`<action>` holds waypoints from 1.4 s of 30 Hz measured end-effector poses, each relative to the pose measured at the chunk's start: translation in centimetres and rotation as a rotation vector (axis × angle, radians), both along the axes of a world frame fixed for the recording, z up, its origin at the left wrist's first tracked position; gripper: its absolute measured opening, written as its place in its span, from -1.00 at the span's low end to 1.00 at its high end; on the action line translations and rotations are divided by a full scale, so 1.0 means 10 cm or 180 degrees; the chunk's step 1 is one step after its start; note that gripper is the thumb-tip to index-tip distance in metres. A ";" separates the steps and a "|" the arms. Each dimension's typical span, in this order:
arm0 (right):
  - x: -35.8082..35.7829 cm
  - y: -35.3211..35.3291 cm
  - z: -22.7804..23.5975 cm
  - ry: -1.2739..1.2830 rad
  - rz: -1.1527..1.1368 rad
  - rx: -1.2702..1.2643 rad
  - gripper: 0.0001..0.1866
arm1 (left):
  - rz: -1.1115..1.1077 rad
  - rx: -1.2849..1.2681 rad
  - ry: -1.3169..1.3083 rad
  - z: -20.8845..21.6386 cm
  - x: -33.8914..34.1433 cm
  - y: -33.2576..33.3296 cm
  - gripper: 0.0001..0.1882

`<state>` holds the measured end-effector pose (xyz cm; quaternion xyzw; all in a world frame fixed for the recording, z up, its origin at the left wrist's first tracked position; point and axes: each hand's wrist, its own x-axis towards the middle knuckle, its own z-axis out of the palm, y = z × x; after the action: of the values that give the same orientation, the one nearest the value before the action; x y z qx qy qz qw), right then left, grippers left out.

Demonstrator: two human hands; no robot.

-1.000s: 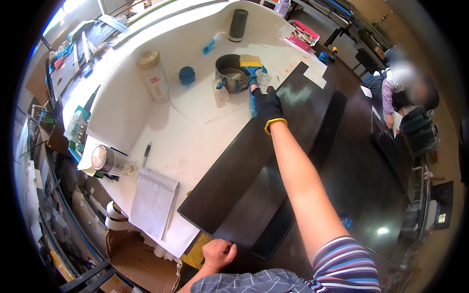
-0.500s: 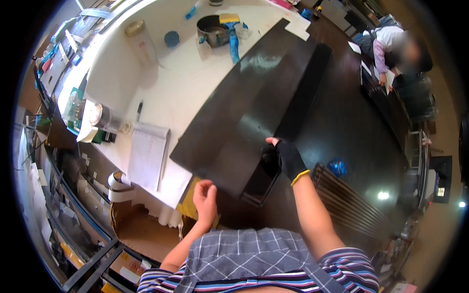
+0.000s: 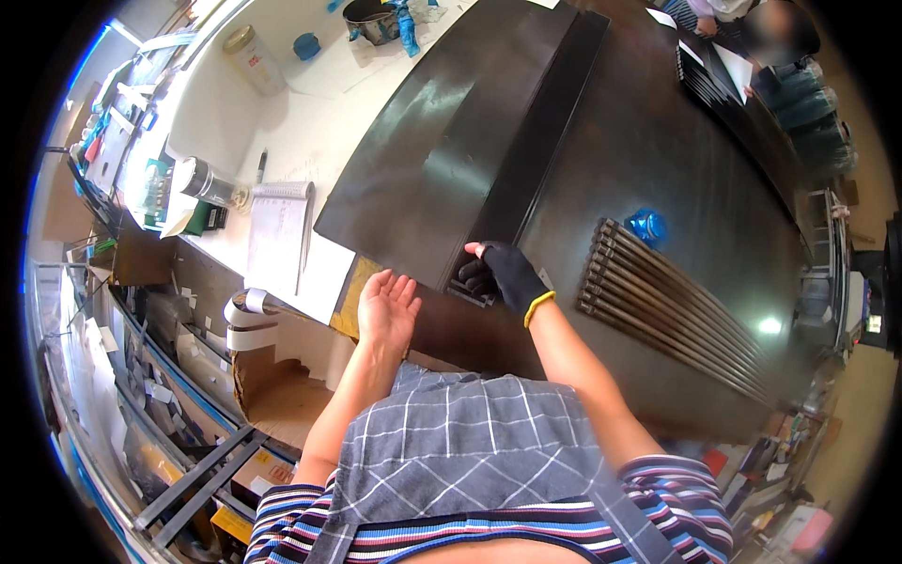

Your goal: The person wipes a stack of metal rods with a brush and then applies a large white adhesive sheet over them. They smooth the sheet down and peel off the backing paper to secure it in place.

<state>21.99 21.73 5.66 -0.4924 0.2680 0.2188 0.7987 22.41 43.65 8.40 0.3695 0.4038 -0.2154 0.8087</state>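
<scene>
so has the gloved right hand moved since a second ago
Yes. The gloved right hand was up at the metal pot at the table's far end; now it grips the near end of the long dark strip.

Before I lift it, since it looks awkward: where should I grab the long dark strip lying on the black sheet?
Probably at its near end, from your side. The long dark strip runs away across the black sheet, and the gloved right hand already grips that end; the bare left hand could come under beside it.

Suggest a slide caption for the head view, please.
Gloved right hand grips dark strip's near end; bare left hand open beside it.
</scene>
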 end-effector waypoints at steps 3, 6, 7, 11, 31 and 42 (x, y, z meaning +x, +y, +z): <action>0.02 -0.05 0.12 0.0112 0.0185 -0.0282 -0.63 | -0.0166 0.0093 0.0069 -0.01 0.07 -0.02 -0.18; -0.05 -0.08 0.03 0.0105 0.0154 -0.0234 -0.64 | -0.0164 0.0064 0.0295 -0.02 0.12 -0.02 -0.15; -0.07 -0.08 0.02 0.0122 0.0158 -0.0245 -0.64 | -0.0168 0.0047 0.0364 -0.02 0.15 -0.01 -0.15; -0.15 -0.09 -0.08 0.0043 0.0051 -0.0251 -0.66 | -0.0119 -0.0107 0.0476 0.01 0.21 0.02 -0.15; -0.06 0.11 0.09 -0.0068 0.0407 -0.0471 -0.67 | 0.0102 -0.0889 0.0500 -0.49 0.29 0.02 -0.78; 0.51 0.65 -0.45 -0.0747 0.0773 -0.1707 -0.56 | -0.0625 0.0189 -0.0956 -0.56 -0.18 -0.06 -0.77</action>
<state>27.06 28.25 1.13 -0.7357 0.1614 0.1758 0.6339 20.66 43.01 2.82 0.4590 0.2467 -0.2237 0.8237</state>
